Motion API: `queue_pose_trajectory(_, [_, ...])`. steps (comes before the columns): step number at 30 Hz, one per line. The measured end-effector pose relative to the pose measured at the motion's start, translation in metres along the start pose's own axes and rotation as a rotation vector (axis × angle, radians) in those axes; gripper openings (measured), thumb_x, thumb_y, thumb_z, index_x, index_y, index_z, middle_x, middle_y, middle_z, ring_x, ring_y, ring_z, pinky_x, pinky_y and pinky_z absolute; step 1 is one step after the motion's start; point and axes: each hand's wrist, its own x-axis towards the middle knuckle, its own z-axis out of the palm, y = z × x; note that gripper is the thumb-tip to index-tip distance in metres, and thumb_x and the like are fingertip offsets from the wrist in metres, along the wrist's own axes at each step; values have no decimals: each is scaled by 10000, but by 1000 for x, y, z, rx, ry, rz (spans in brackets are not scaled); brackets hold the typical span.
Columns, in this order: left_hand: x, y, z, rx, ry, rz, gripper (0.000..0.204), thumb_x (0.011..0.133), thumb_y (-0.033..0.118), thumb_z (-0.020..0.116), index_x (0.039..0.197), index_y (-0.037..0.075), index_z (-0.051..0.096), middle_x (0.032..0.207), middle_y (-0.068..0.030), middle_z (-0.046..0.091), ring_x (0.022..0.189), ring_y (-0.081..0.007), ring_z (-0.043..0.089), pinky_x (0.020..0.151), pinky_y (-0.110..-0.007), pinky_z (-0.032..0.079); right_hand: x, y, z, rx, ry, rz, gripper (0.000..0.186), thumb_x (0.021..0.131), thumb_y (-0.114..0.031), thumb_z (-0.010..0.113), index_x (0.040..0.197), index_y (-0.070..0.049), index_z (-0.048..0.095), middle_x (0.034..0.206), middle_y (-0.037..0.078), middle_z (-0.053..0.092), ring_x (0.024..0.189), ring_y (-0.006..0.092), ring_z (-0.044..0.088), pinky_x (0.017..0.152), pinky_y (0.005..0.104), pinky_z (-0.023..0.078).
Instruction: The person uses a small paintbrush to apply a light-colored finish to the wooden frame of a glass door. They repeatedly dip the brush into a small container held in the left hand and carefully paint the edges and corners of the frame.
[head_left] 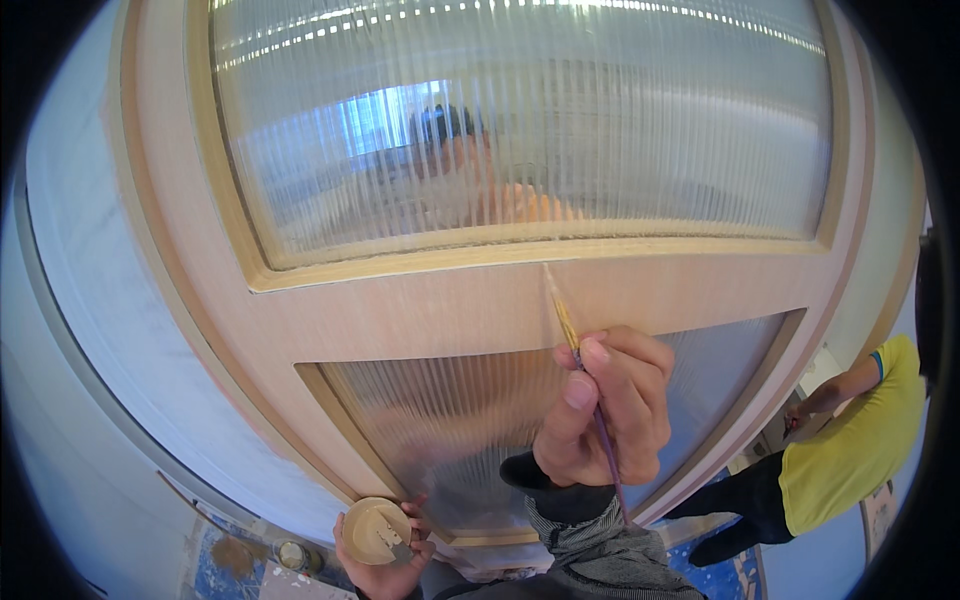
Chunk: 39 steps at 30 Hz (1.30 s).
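My right hand is closed in a pinch around a thin paintbrush with a dark purple handle. The brush points upward, its pale tip at the wooden rail just under the upper pane of ribbed glass. Lower down on the left, my left hand is wrapped round a small round bowl. Beige stuff coats the inside of that bowl, and a greyish patch shows at its lower right. A second ribbed pane lies behind my right hand and is partly hidden by it.
At the right, a person in a yellow shirt and dark trousers stands beside the door. Blue floor covering with pale spatters lies at the lower left, where a jar-like container stands. A white wall curves along the left.
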Motion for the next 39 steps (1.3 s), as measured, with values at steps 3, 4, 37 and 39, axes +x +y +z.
queue_pose_trajectory(3, [-2, -4, 10, -57, 3, -9, 702, 900, 496, 614, 1360, -9, 452, 1303, -185, 472, 1132, -314, 485, 894, -426, 466, 0, 0, 1, -8, 2, -6, 255, 801, 18, 727, 1055, -8, 717, 899, 65, 706, 842, 251, 653, 744, 319, 551])
queue_pose_trajectory(4, [-3, -4, 12, -48, 30, -5, 699, 899, 497, 614, 1359, -5, 454, 1303, -184, 471, 1132, -313, 484, 891, -425, 466, 0, 0, 1, -14, 0, -7, 259, 797, 22, 727, 1054, -8, 717, 899, 65, 704, 842, 250, 653, 743, 320, 551])
queue_pose_trajectory(37, [-5, -2, 12, -4, 37, 2, 671, 902, 496, 605, 1334, -4, 489, 1287, -193, 483, 1110, -325, 500, 897, -422, 464, -2, -2, 1, -32, 14, 2, 290, 832, 64, 686, 1118, 20, 671, 933, 100, 688, 870, 262, 670, 748, 323, 558])
queue_pose_trajectory(39, [-5, -2, 13, -19, 27, -16, 678, 903, 498, 604, 1337, -9, 485, 1286, -193, 484, 1108, -325, 501, 894, -421, 464, -2, -2, 0, -23, 8, 2, 285, 834, 63, 685, 1116, 20, 671, 934, 100, 687, 867, 262, 670, 751, 323, 558])
